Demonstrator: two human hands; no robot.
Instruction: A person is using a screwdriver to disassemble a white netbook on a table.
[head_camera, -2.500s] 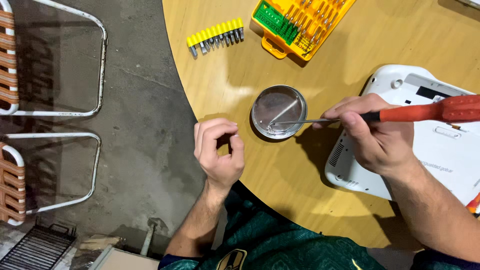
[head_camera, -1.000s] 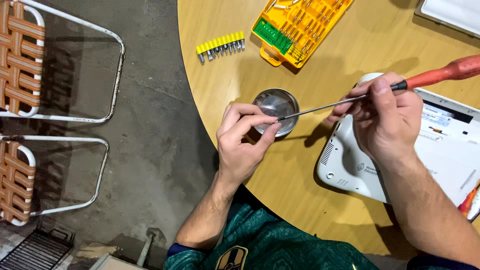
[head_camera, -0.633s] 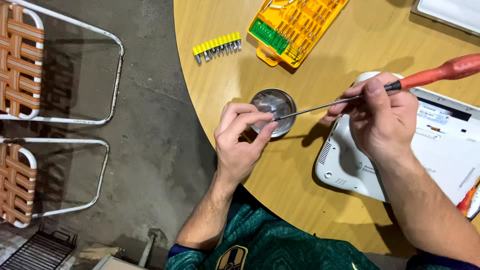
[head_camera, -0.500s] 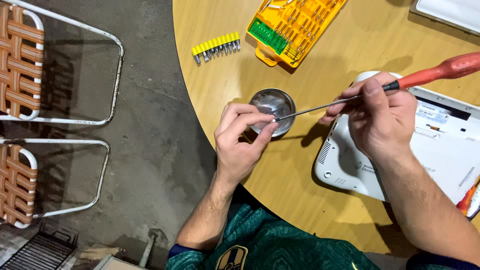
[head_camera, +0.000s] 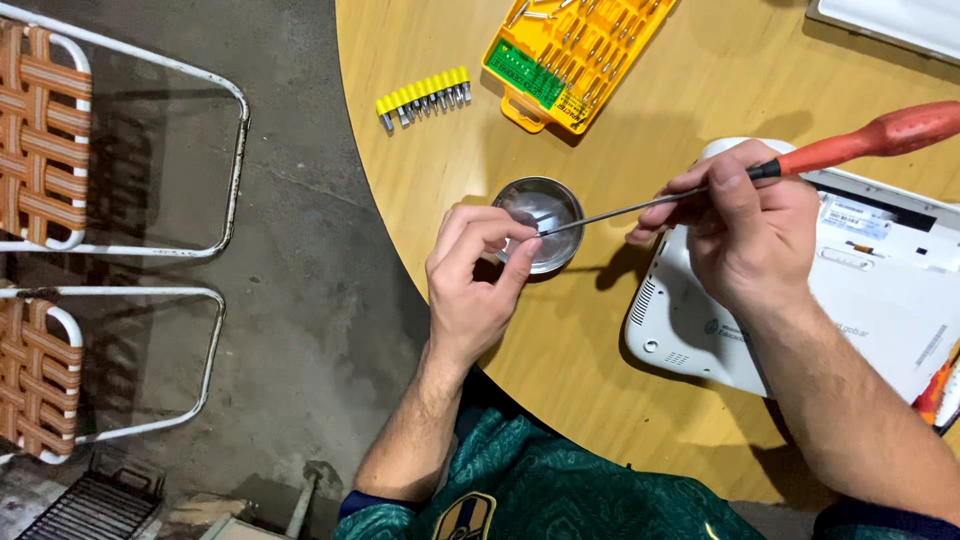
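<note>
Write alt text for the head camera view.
A right hand holds a red-handled screwdriver with its tip at a small metal bowl, where the left hand pinches at the tip. On the round wooden table lie an upturned white laptop and yellow bit case.

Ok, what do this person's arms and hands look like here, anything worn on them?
Both hands are bare: the left hand and right hand show no gloves, rings or watch. The forearms are uncovered. Short dark green patterned sleeves with navy cuffs begin near the elbows, and a yellow crest sits on the shirt.

Home patio/garage: concrete floor (head_camera: 300, 300), webbed lawn chairs (head_camera: 45, 130), round table (head_camera: 600, 400).
</note>
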